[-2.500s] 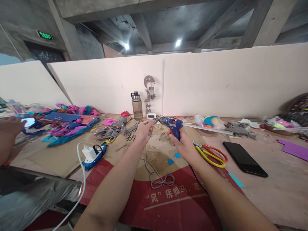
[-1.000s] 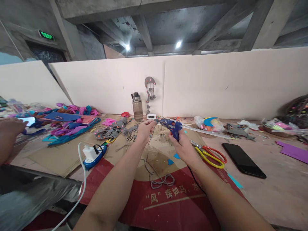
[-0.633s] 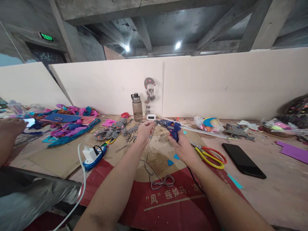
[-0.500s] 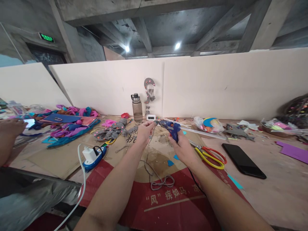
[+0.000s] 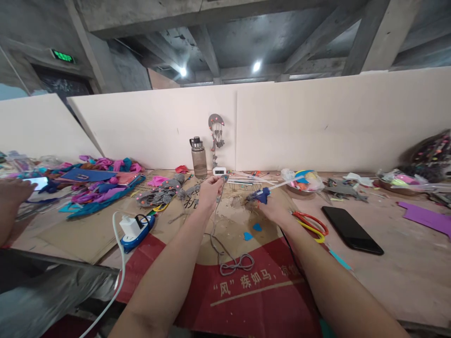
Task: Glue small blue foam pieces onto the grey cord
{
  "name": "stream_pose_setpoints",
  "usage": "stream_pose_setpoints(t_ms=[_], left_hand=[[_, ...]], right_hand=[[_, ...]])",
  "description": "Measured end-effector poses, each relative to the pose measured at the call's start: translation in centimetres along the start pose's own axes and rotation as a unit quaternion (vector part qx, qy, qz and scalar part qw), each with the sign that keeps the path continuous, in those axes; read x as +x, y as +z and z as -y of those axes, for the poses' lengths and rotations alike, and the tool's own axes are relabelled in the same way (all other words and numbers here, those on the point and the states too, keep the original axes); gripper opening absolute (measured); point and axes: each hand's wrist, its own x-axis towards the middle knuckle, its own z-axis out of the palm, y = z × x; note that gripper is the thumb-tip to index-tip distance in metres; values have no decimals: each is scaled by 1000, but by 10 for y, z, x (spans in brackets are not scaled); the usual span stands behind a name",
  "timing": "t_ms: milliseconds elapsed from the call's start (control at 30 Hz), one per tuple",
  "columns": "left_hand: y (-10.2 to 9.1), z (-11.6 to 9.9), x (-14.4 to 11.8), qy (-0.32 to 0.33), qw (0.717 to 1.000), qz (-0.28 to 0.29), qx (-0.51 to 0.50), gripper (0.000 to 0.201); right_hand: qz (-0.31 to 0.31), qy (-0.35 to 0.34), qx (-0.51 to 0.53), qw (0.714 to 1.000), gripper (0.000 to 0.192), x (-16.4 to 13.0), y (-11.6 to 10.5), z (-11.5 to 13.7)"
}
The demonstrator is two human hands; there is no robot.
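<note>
My left hand (image 5: 211, 190) is raised above the cardboard, its fingertips pinched on a small blue-grey piece (image 5: 226, 178). From those fingers a grey cord (image 5: 232, 267) runs down and lies in loops on the cardboard's red part. To the right, my right hand (image 5: 273, 209) is closed around a blue glue gun (image 5: 261, 195), low over the board with its nozzle to the left. A clear glue stick (image 5: 285, 182) sticks out of its back. Between my forearms lie two small blue heart-shaped pieces, one (image 5: 248, 236) nearer me and the other (image 5: 257, 227) just beyond.
Scissors (image 5: 313, 227) and a black phone (image 5: 352, 230) lie at right. A power strip (image 5: 137, 234) with a white plug sits at left, near grey felt pieces (image 5: 162, 192). Behind stand a bottle (image 5: 199, 159) and a hanging moon ornament (image 5: 216, 124). Another person's hand (image 5: 17, 192) is far left.
The glue gun in my right hand has moved away from the piece at my left fingertips, down and to the right, its back end swinging upward. My left hand stays nearly in place.
</note>
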Motion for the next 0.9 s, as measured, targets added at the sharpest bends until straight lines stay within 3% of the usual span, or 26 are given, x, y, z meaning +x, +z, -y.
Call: stream_pose_setpoints(t_ms=[67, 167, 267, 400, 500, 600, 767, 900], left_hand=[[2, -1, -3, 27, 999, -10, 27, 22], [5, -3, -9, 104, 987, -44, 113, 11], [9, -8, -18, 195, 961, -44, 194, 6], [16, -9, -29, 244, 939, 30, 240, 12], [20, -6, -33, 236, 934, 48, 265, 11], [22, -1, -35, 204, 940, 43, 270, 6], [27, -2, -37, 138, 971, 46, 190, 4], [29, -3, -38, 121, 973, 56, 187, 6]], right_hand=[[-29, 24, -44, 998, 38, -2, -5, -1], [-52, 15, -47, 997, 26, -6, -7, 17], [10, 12, 135, 991, 20, -10, 2, 49], [79, 49, 434, 896, 33, -17, 21, 82], [109, 107, 500, 853, 40, -21, 25, 89], [97, 127, 455, 876, 34, -23, 20, 87], [28, 55, 300, 952, 16, -21, 12, 85], [-15, 46, 227, 973, 15, -21, 8, 86]])
